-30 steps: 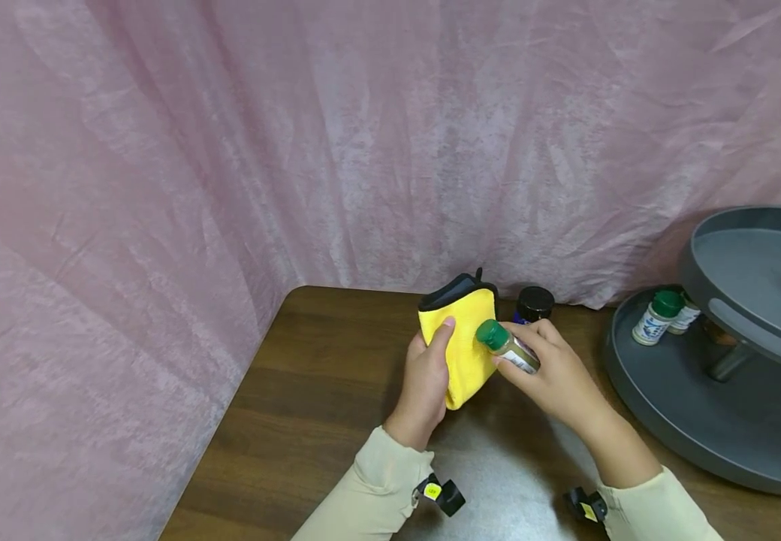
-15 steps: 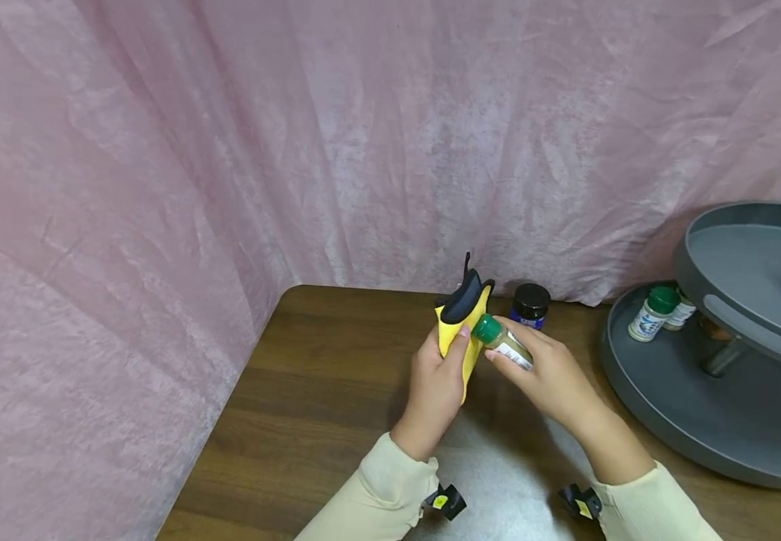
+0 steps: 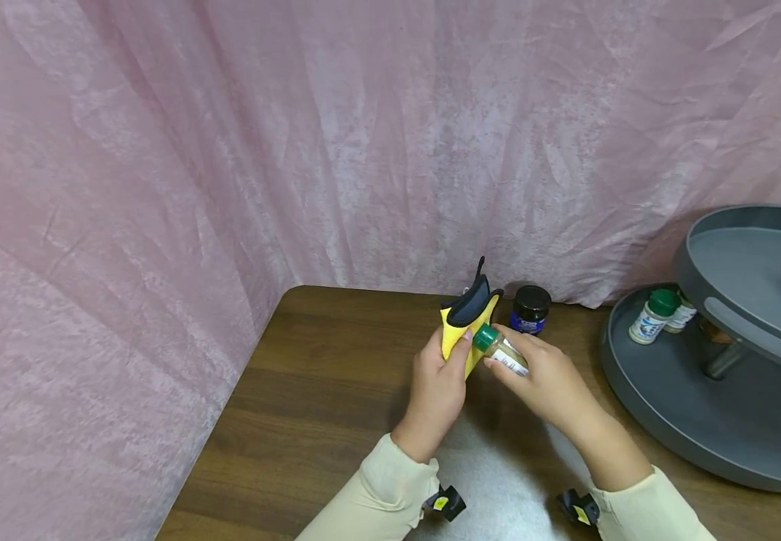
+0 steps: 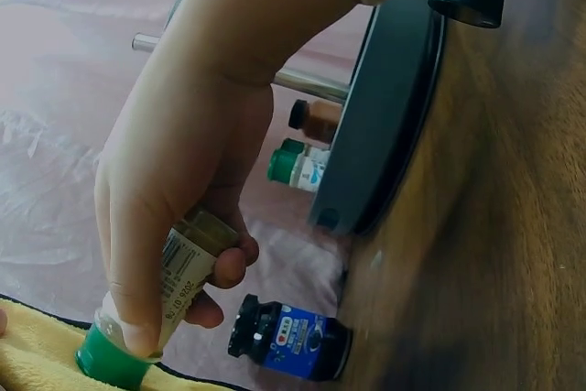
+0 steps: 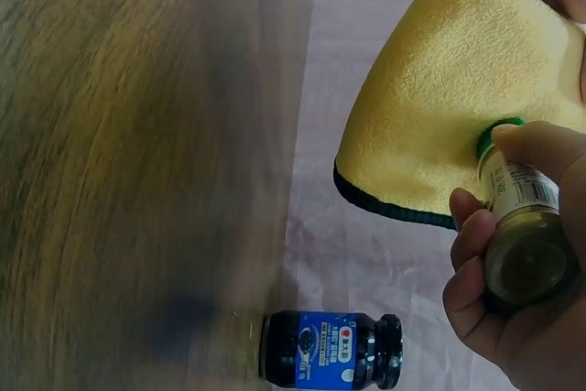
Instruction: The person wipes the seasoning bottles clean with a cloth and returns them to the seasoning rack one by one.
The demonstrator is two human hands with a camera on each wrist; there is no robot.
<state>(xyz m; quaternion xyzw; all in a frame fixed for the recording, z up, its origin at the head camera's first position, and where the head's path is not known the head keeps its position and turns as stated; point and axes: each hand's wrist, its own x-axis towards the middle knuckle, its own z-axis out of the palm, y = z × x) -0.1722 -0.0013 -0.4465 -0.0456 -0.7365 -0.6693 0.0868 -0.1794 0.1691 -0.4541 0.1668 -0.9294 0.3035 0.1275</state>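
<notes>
My left hand grips a folded yellow cloth with a dark grey back and black edging. The cloth is bent, its loop sticking up. With fingers and thumb, my right hand holds a small spice jar that lies tilted, its green cap toward the cloth. In the right wrist view the cap sits right against the yellow face of the cloth. Brownish contents show through the base of the jar. The left wrist view shows the cap pressed at the yellow fabric.
A dark jar with a blue label stands behind the right hand on the wooden table. At right is a two-tier grey round rack; its lower tier bears a green-capped spice jar and others. A pink curtain hangs behind.
The left hand has turned and folded the cloth, which faced up flat a second ago, up around the jar's cap. The right hand has kept its hold on the jar, shifting slightly left.
</notes>
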